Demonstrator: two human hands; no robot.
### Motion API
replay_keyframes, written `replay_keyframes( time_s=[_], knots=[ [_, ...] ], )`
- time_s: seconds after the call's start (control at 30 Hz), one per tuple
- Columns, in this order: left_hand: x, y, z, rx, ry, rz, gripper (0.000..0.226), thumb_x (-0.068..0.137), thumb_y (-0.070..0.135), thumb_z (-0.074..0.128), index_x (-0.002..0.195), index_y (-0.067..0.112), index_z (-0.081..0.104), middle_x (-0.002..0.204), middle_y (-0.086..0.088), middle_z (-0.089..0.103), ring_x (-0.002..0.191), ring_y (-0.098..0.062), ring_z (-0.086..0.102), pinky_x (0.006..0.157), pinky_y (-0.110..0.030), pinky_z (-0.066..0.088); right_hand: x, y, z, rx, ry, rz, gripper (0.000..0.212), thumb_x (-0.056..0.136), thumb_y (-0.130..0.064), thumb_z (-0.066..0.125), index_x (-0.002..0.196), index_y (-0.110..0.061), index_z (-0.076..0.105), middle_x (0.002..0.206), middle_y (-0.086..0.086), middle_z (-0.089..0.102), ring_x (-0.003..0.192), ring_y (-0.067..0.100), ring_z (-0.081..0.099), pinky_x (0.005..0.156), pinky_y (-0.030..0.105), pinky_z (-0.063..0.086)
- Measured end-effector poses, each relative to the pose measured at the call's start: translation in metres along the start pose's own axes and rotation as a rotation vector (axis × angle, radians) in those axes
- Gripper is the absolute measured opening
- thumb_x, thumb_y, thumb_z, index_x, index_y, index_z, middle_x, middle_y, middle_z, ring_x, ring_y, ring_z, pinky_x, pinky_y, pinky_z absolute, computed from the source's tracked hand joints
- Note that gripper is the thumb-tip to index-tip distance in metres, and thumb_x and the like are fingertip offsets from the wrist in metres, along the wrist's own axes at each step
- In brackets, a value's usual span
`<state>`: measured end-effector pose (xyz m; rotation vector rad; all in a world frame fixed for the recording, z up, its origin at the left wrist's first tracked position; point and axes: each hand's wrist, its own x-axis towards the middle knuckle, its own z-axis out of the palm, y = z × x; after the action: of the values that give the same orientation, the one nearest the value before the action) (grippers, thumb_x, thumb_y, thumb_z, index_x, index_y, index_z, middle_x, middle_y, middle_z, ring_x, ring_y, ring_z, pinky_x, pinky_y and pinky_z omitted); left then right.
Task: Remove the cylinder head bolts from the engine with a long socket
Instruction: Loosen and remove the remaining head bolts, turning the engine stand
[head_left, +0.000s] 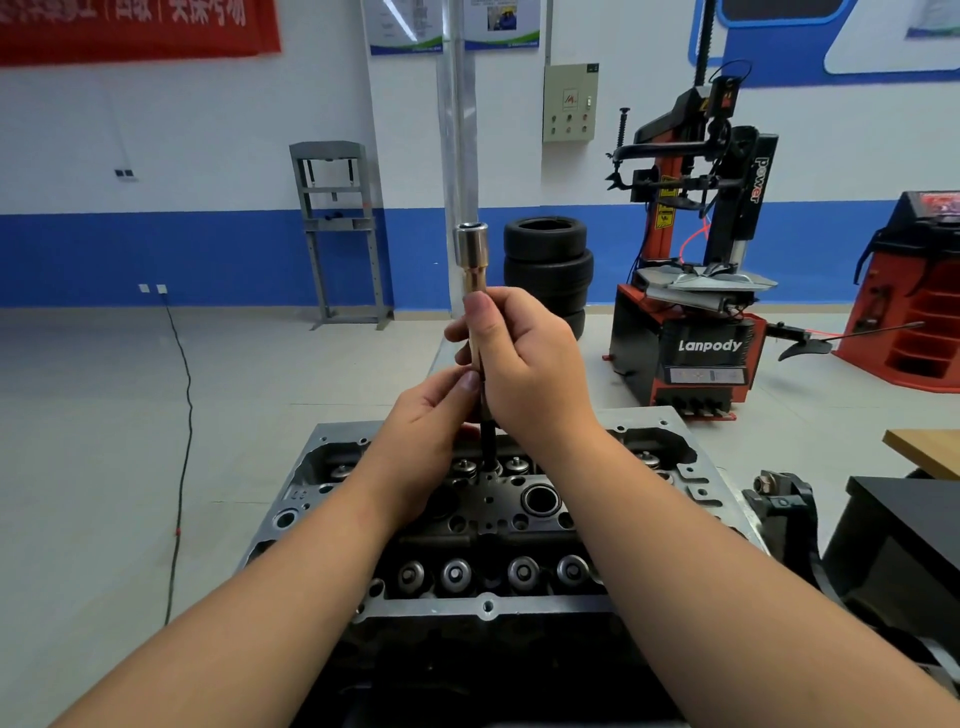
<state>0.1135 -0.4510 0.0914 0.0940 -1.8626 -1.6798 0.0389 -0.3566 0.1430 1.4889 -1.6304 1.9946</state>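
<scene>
The engine's cylinder head (332, 457) lies in front of me, grey metal with rows of valve springs and round holes. A long socket (471, 254) stands upright above its middle, chrome drive end on top. Below it a dark bolt shank (488, 441) runs down to a hole in the head. My right hand (524, 364) grips the socket's shaft, thumb up along it. My left hand (431, 421) pinches the lower part of the shaft just beneath the right hand.
A black stand part (779, 499) and a dark cabinet (904, 535) sit at the right, with a wooden board edge (924, 449). Behind stand a tyre changer (696, 291), stacked tyres (548, 265), a grey press frame (337, 228) and a cable (182, 441) on the floor.
</scene>
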Motion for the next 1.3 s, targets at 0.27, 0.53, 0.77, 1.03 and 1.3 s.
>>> replay_keyframes(
  time_s=[0.27, 0.53, 0.77, 1.03, 1.3],
  knots=[
    [-0.0002, 0.0015, 0.0006, 0.040, 0.061, 0.013, 0.027, 0.089, 0.041, 0.068, 0.102, 0.017, 0.070, 0.088, -0.003, 0.075, 0.078, -0.017, 0.067, 0.069, -0.031, 0.054, 0.0001, 0.0006, 0.0003, 0.008, 0.051, -0.034, 0.012, 0.095, -0.033, 0.066, 0.092, -0.034, 0.055, 0.083, 0.002, 0.070, 0.073, 0.017, 0.068, 0.069, 0.044, 0.058],
    [-0.0015, 0.0019, 0.0008, 0.039, 0.026, 0.005, 0.029, 0.097, 0.043, 0.060, 0.113, 0.021, 0.071, 0.100, -0.003, 0.078, 0.094, -0.023, 0.074, 0.081, -0.039, 0.059, 0.0006, 0.0012, -0.0005, 0.050, -0.004, 0.023, 0.013, 0.103, -0.030, 0.053, 0.101, -0.022, 0.064, 0.082, -0.005, 0.071, 0.067, 0.009, 0.065, 0.064, 0.029, 0.055],
    [-0.0012, 0.0027, 0.0015, 0.061, 0.036, 0.012, 0.030, 0.098, 0.047, 0.058, 0.111, 0.023, 0.071, 0.096, -0.005, 0.076, 0.086, -0.018, 0.070, 0.073, -0.031, 0.056, 0.0006, 0.0008, -0.0014, 0.003, 0.034, -0.023, 0.010, 0.096, -0.029, 0.066, 0.092, -0.032, 0.057, 0.083, -0.001, 0.069, 0.075, 0.018, 0.067, 0.072, 0.045, 0.057],
    [-0.0013, 0.0022, 0.0007, 0.045, 0.041, 0.014, 0.022, 0.102, 0.035, 0.062, 0.111, 0.017, 0.068, 0.093, -0.001, 0.077, 0.083, -0.021, 0.069, 0.071, -0.033, 0.056, -0.0002, 0.0009, 0.0005, 0.060, -0.022, 0.011, 0.011, 0.097, -0.032, 0.060, 0.104, -0.025, 0.062, 0.082, -0.004, 0.070, 0.073, 0.010, 0.067, 0.069, 0.036, 0.058],
    [-0.0005, 0.0011, 0.0012, -0.006, -0.010, 0.011, 0.030, 0.101, 0.048, 0.050, 0.106, 0.033, 0.075, 0.102, -0.004, 0.077, 0.095, -0.020, 0.074, 0.077, -0.030, 0.058, 0.0009, 0.0016, -0.0016, 0.028, -0.013, 0.015, 0.007, 0.097, -0.032, 0.062, 0.091, -0.029, 0.062, 0.083, -0.002, 0.072, 0.073, 0.012, 0.069, 0.068, 0.034, 0.058]
  ],
)
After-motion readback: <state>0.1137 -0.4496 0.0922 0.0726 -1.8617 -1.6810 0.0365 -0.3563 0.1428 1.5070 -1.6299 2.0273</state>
